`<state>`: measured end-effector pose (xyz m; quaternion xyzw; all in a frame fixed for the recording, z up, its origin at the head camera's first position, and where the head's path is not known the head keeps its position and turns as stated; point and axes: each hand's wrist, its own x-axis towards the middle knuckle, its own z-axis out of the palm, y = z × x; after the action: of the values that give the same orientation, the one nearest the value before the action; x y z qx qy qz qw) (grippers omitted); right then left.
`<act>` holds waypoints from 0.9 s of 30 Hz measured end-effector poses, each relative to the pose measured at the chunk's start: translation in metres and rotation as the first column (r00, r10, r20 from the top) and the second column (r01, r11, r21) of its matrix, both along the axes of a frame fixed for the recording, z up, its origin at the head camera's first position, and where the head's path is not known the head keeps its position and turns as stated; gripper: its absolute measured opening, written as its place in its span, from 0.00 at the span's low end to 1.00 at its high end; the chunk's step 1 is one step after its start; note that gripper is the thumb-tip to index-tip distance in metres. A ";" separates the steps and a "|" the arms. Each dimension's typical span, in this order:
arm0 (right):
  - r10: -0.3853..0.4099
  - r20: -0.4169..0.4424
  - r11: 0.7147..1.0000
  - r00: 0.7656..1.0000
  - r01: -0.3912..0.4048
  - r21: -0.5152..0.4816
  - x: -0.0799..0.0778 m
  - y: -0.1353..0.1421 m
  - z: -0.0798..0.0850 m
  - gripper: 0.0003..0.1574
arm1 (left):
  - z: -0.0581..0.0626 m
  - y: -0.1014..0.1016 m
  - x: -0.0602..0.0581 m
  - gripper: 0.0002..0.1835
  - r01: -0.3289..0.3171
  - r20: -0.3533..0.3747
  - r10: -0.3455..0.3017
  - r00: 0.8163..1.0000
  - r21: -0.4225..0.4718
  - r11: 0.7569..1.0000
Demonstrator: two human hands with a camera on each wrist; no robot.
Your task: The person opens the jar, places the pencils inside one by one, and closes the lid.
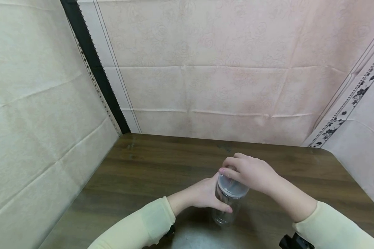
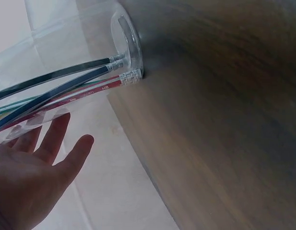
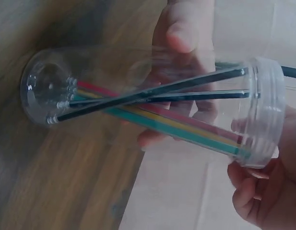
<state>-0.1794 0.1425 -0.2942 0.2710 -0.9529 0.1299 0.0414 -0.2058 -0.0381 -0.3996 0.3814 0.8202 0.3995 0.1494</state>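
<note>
A clear plastic jar (image 1: 226,218) stands on the table, with a translucent round lid (image 1: 235,189) at its top. Inside lean several pencils (image 3: 172,125), dark, red, yellow and green, their metal-banded ends at the jar's base. My left hand (image 1: 207,193) holds the jar's side, thumb on the near face and fingers partly hidden behind it. In the right wrist view those fingers show through the clear wall. From above, my right hand (image 1: 249,171) grips the lid's rim with curled fingers, some of them hidden from the head view.
The brown wood-grain table (image 1: 137,193) has rounded far corners. Pale patterned cloth (image 1: 224,76) hangs behind it and along both sides. A dark strip (image 1: 95,65) runs down the left back corner. A small black device (image 1: 296,241) sits at the right wrist.
</note>
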 end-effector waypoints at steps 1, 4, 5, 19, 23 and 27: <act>0.019 0.008 1.000 1.000 -0.019 -0.014 0.000 0.000 0.000 0.14 | 0.000 0.000 0.000 0.55 0.003 0.001 -0.003 1.000 0.004 1.000; 0.073 0.026 0.996 0.997 -0.071 -0.051 0.000 0.000 -0.002 0.12 | -0.001 0.000 0.001 0.55 0.011 0.010 -0.011 1.000 0.016 1.000; 0.088 0.031 0.994 0.996 -0.086 -0.062 0.000 0.001 -0.003 0.12 | -0.001 0.001 0.002 0.55 0.013 0.012 -0.013 1.000 0.021 1.000; 0.149 -0.116 0.989 0.982 -0.150 -0.001 0.010 -0.002 0.003 0.33 | 0.007 0.002 -0.001 0.46 -0.073 -0.155 0.095 0.983 0.142 0.987; 0.190 -0.172 0.981 0.967 -0.192 0.005 0.012 -0.003 0.003 0.30 | 0.005 0.002 -0.004 0.44 -0.068 -0.219 0.105 0.970 0.172 0.983; 0.206 -0.210 0.978 0.956 -0.211 -0.002 0.012 -0.003 0.003 0.28 | 0.005 0.001 -0.002 0.47 -0.138 -0.322 0.167 0.932 0.113 0.984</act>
<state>-0.1672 0.1392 -0.2909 0.3813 -0.9078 0.1159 0.1303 -0.2080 -0.0376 -0.3949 0.3842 0.8421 0.3764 -0.0385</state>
